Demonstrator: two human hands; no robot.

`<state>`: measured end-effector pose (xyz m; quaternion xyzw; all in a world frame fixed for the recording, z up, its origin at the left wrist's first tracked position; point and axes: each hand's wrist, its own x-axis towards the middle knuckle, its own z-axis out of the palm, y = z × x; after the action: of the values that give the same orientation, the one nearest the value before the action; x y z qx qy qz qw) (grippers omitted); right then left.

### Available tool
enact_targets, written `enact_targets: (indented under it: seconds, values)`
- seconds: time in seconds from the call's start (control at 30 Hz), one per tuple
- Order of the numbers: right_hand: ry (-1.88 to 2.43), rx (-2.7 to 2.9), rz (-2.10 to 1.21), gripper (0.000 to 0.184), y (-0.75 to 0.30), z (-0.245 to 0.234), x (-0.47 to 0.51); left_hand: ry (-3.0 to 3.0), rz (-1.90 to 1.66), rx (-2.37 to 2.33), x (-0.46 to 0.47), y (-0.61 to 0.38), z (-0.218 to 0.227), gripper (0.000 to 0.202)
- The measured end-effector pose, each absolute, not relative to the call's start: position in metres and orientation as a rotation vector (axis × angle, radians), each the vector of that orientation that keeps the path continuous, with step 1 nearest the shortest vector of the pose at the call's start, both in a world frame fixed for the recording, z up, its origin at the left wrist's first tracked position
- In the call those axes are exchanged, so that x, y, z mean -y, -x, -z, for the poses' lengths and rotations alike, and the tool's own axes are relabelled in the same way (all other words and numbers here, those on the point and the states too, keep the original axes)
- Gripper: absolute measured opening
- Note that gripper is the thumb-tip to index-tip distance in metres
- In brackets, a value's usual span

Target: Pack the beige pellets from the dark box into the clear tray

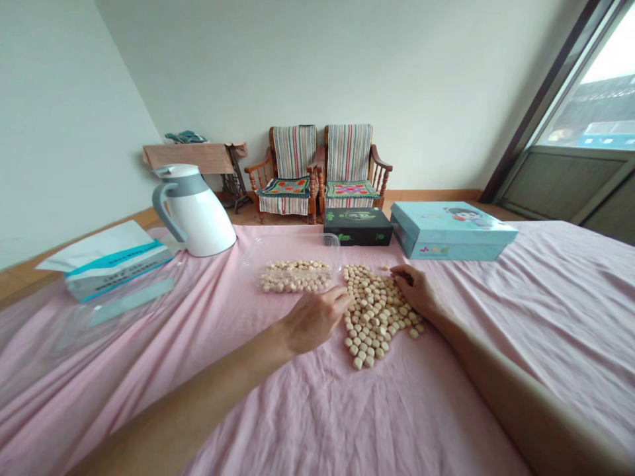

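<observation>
A loose pile of small beige rounded pieces (370, 317) lies on the pink cloth in front of me. My left hand (317, 320) is at the pile's left edge, its fingers closed in a pinch; whatever is between the fingertips is hidden. At the far right side of the pile rests my right hand (417, 291), fingers bent, with a small gap between thumb and index finger and no piece visible in it. Beyond my left hand, a clear plastic container (253, 254) holds many more of the same beige pieces (295, 274).
A black box (357, 227) and a light blue box (451, 231) stand behind the pile. To the left are a white and grey jug (203, 215), a tissue pack (119, 264) and a clear plastic lid (131, 304). Two chairs (317, 168) stand against the wall.
</observation>
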<state>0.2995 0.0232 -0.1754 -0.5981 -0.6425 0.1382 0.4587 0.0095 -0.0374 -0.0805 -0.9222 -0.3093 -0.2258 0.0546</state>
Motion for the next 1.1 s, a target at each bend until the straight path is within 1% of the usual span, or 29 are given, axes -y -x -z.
enact_targets:
  seconds: [0.1, 0.4, 0.53, 0.63, 0.73, 0.8, 0.87, 0.93, 0.97, 1.1]
  values:
    - [1.468, 1.581, -0.343, 0.023, -0.299, 0.174, -0.022, 2.908, 0.532, 0.889, 0.035, -0.011, 0.088, 0.021]
    - [1.466, 1.579, -0.343, 0.023, -0.299, 0.173, -0.021, 2.972, 0.648, 1.004, 0.036, -0.003, 0.096, 0.013]
    - [1.475, 1.575, -0.343, 0.023, -0.299, 0.174, -0.022, 2.995, 0.687, 1.002, 0.038, -0.003, 0.084, 0.013]
    - [1.467, 1.565, -0.36, 0.024, -0.299, 0.175, -0.023, 2.91, 0.825, 1.006, 0.036, 0.0, 0.064, 0.009]
    - [1.467, 1.561, -0.36, 0.023, -0.3, 0.177, -0.023, 2.68, 1.078, 1.073, 0.028, 0.007, 0.045, 0.008]
    - [1.465, 1.56, -0.368, 0.023, -0.3, 0.177, -0.024, 2.527, 1.231, 1.107, 0.022, 0.012, 0.039, 0.013]
    - [1.461, 1.558, -0.374, 0.024, -0.299, 0.177, -0.024, 2.448, 1.311, 1.087, 0.019, 0.014, 0.039, 0.019]
    - [1.455, 1.558, -0.369, 0.024, -0.299, 0.176, -0.023, 2.492, 1.28, 1.002, 0.02, 0.013, 0.045, 0.019]
    - [1.452, 1.558, -0.365, 0.024, -0.298, 0.175, -0.023, 2.572, 1.211, 0.944, 0.022, 0.012, 0.048, 0.018]
    - [1.461, 1.561, -0.349, 0.023, -0.297, 0.173, -0.022, 2.963, 0.744, 0.764, 0.036, 0.002, 0.065, 0.017]
